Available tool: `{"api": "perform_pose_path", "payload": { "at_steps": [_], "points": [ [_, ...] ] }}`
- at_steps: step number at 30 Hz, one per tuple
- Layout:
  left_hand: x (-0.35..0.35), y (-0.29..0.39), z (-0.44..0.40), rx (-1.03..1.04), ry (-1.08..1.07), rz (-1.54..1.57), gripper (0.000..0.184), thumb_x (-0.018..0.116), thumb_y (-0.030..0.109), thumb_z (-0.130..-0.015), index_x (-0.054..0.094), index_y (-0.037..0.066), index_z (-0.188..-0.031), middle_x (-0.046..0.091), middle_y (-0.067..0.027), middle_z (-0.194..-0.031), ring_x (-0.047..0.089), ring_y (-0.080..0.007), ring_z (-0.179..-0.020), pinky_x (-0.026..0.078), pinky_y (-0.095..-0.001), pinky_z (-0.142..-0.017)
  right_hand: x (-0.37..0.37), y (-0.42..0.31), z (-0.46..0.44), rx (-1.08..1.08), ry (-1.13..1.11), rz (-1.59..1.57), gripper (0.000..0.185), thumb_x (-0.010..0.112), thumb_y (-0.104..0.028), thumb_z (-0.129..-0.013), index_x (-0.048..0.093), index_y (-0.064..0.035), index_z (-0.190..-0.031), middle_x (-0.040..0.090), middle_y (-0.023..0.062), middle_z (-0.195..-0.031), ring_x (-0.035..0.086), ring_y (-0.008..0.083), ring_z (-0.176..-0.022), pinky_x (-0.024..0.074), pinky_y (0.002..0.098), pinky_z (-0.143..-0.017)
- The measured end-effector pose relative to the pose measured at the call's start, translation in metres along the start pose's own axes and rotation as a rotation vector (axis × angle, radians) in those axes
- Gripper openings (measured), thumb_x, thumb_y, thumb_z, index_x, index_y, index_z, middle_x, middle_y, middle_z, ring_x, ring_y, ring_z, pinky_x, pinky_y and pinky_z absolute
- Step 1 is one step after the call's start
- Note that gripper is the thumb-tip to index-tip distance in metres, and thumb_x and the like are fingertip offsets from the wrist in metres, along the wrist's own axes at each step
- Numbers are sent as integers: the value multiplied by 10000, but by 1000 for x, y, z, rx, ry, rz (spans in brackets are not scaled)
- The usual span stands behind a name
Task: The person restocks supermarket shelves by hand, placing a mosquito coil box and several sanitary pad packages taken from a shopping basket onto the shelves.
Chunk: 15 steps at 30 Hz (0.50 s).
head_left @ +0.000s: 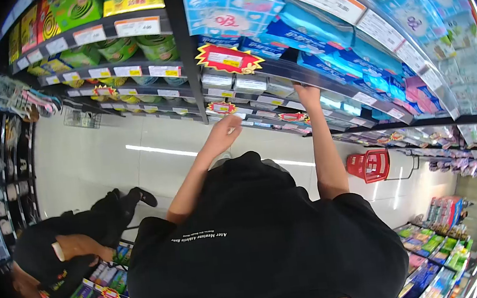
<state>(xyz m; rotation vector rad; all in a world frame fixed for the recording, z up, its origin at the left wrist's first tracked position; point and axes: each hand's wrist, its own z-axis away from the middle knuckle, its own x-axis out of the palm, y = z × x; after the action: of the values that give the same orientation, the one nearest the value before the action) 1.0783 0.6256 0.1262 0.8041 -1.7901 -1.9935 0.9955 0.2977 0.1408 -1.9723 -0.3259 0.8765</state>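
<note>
My left hand (226, 134) hangs in front of the lower shelves with its fingers curled loosely together; I see nothing held in it. My right hand (307, 94) reaches in under the edge of a shelf, among the flat packs on the tier below. Its fingertips are partly hidden there, so I cannot tell whether it grips anything. Above it lie blue soft packs (313, 27) and a light blue patterned pack (230, 13). White flat packs (251, 83) stand on the tier between my hands. A red and yellow price sign (229, 58) hangs from the shelf edge.
Green boxes (75, 9) fill the shelves on the left. A red shopping basket (369, 165) stands on the tiled floor (150, 138) to my right. Behind me on the left, a person in black (65, 245) bends by a low display. A wire basket (81, 118) is on the left.
</note>
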Motion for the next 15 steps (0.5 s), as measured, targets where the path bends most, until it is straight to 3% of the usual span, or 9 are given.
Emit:
{"api": "perform_pose_path", "payload": {
  "at_steps": [2, 5, 6, 8, 11, 15],
  "points": [
    [15, 27, -30, 140, -13, -44, 335, 665, 109, -864, 548, 18, -1165, 665, -146, -1093, 656, -276, -1024, 522, -378, -872, -8, -5, 3, 83, -15, -181, 382, 731, -44, -788, 594, -11, -1143, 621, 135, -1104, 597, 257, -1001, 474, 369, -886],
    [41, 56, -76, 312, 63, -151, 441, 686, 76, -812, 506, 12, -1210, 643, -173, -1065, 636, -330, -1007, 518, -417, -844, -20, -9, 7, 130, -41, -140, 375, 714, 0, -795, 586, -8, -1147, 619, 123, -1121, 586, 222, -1027, 468, 355, -898],
    [51, 58, -94, 281, 97, -158, 436, 684, 74, -805, 509, 7, -1198, 638, -181, -1048, 628, -344, -989, 512, -434, -834, -21, -5, 5, 35, -36, -61, 378, 704, 19, -799, 579, -8, -1156, 619, 118, -1130, 583, 211, -1054, 468, 353, -907],
    [71, 52, -125, 214, 165, -172, 426, 681, 68, -789, 515, -1, -1176, 628, -196, -1014, 613, -373, -953, 502, -467, -813, -20, -2, 8, 88, -61, -155, 388, 709, -3, -822, 564, -22, -1181, 629, 103, -1114, 592, 206, -1045, 470, 344, -908],
    [86, 31, -160, 221, 93, -286, 374, 674, 85, -783, 535, -11, -1117, 624, -215, -979, 598, -389, -920, 497, -481, -794, -19, 16, 3, 137, -117, -139, 380, 703, 6, -828, 563, -21, -1180, 622, 98, -1126, 587, 199, -1048, 471, 337, -913],
    [84, 37, -158, 242, 117, -304, 345, 670, 77, -808, 537, -36, -1106, 661, -203, -898, 684, -331, -776, 553, -407, -697, -8, 23, 4, 67, -107, -8, 408, 720, -16, -808, 564, -15, -1186, 614, 104, -1140, 579, 206, -1052, 465, 348, -924]
  ]
}}
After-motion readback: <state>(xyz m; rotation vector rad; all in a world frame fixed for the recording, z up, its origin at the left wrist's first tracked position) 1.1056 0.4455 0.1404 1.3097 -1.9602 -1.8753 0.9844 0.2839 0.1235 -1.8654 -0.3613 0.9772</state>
